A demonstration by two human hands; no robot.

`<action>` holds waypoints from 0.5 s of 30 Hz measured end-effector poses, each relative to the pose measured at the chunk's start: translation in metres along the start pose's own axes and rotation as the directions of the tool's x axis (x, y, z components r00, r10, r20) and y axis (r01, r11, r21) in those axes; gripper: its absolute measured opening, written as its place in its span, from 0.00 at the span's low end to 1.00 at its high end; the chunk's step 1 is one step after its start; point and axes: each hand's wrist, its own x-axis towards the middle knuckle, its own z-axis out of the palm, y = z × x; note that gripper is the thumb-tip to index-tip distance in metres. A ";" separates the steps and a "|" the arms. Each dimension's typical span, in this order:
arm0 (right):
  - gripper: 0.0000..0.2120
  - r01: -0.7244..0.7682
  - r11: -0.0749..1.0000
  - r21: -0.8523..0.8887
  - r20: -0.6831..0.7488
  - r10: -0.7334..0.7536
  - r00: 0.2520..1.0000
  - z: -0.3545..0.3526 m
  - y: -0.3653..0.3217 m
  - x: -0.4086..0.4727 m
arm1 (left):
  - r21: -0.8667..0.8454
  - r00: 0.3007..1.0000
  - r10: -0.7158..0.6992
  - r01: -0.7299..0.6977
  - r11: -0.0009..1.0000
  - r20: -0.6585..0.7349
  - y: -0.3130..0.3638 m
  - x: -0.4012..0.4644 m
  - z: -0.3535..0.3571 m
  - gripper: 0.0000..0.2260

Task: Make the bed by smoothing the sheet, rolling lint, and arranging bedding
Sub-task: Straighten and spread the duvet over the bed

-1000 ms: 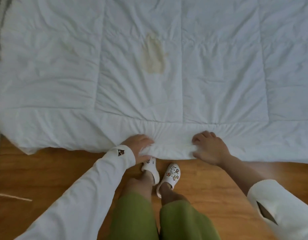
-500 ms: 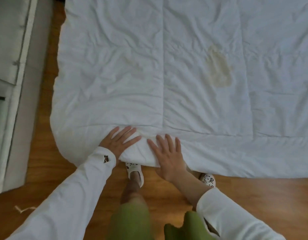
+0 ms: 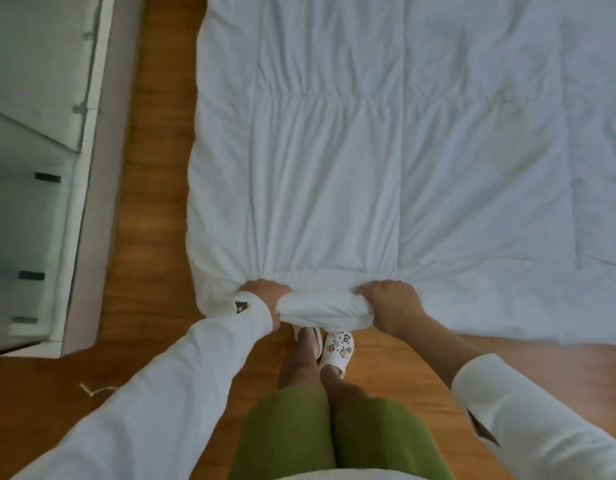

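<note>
Both hands, left hand [image 3: 265, 295] and right hand [image 3: 389, 306], clutch bunched folds at the near edge of the white quilt [image 3: 334, 174], which lies spread on the wooden floor [image 3: 154, 209]. An uneven tug risks skewing it or deepening creases.

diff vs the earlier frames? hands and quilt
Both hands went from lying flat on the quilt half a second ago to gripping its near edge: left hand and right hand now bunch a roll of fabric between them. The quilt remains spread on the wood floor, stain unchanged.
</note>
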 end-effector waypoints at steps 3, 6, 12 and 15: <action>0.28 0.024 0.999 0.035 0.052 -0.025 0.998 0.019 0.005 -0.011 | -0.051 0.995 0.092 -0.089 0.995 0.050 0.000 -0.012 0.028 0.29; 0.29 0.015 0.990 0.138 0.015 -0.017 1.000 0.017 0.000 -0.012 | -0.035 0.983 0.121 -0.117 0.993 0.135 -0.023 -0.015 0.022 0.34; 0.21 0.072 0.955 0.287 -0.397 0.050 0.916 -0.017 -0.048 0.033 | -0.130 0.919 0.081 -0.141 0.981 -0.387 -0.068 -0.007 -0.037 0.23; 0.22 0.051 0.955 0.292 -0.489 0.104 0.866 -0.043 -0.077 0.076 | -0.141 0.922 -0.024 -0.033 0.989 -0.387 -0.096 0.026 -0.069 0.29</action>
